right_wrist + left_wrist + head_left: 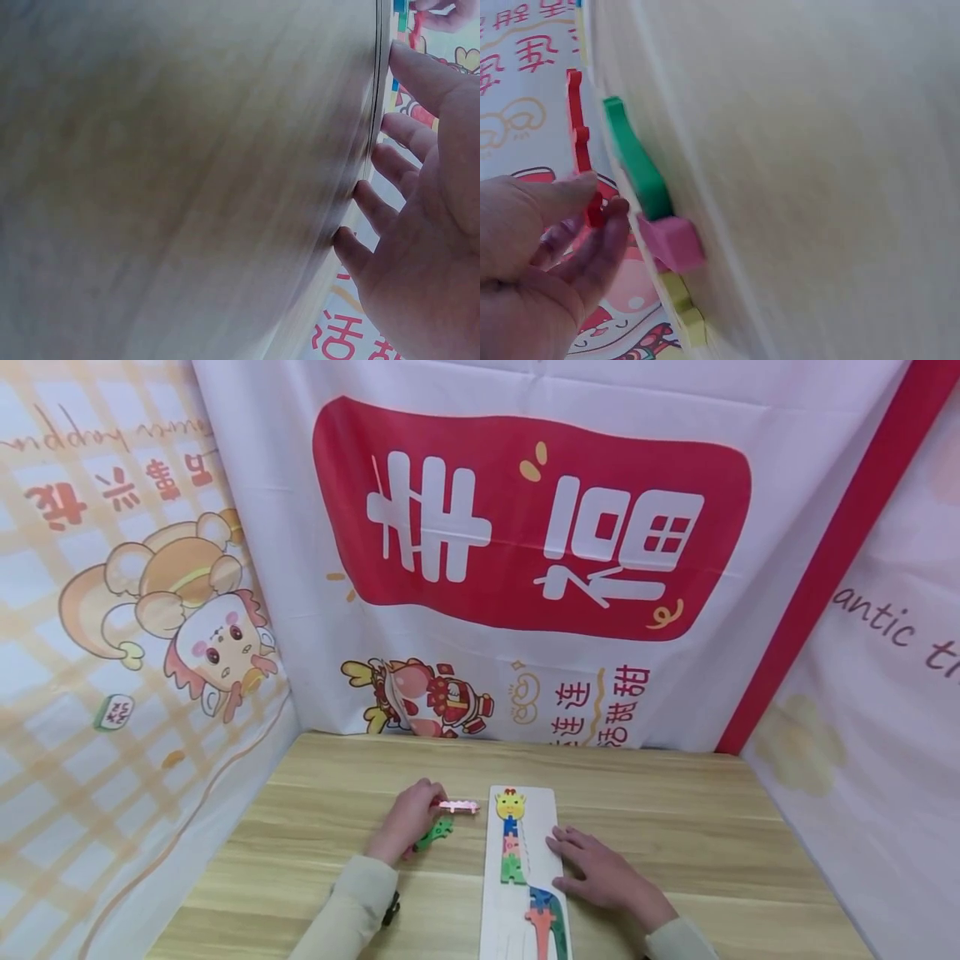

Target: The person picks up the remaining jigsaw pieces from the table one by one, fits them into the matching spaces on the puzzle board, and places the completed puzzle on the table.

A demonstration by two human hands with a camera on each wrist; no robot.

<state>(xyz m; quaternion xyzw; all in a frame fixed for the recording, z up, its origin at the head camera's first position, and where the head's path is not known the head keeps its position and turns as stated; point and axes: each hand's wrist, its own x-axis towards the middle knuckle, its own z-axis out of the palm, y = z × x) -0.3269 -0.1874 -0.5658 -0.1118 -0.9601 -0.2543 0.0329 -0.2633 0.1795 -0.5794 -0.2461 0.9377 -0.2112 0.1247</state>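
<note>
At lower centre of my head view, a giraffe puzzle board [542, 827] lay on the tabletop [675, 802]. Left of it, the left hand [411, 817] pinched a red puzzle piece [461, 807] by one end, its grip leaving the rest free, I judged, for placing. The right hand [603, 870], fingers spread, touched the board's right edge, probably steadying it. The left hand partly screened a green puzzle piece [437, 833]; the frame's bottom cut off the board; glare paled the red piece.

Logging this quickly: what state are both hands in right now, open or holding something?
Left hand: closed, pinching a red puzzle piece.
Right hand: open, at the puzzle board's edge.
</note>
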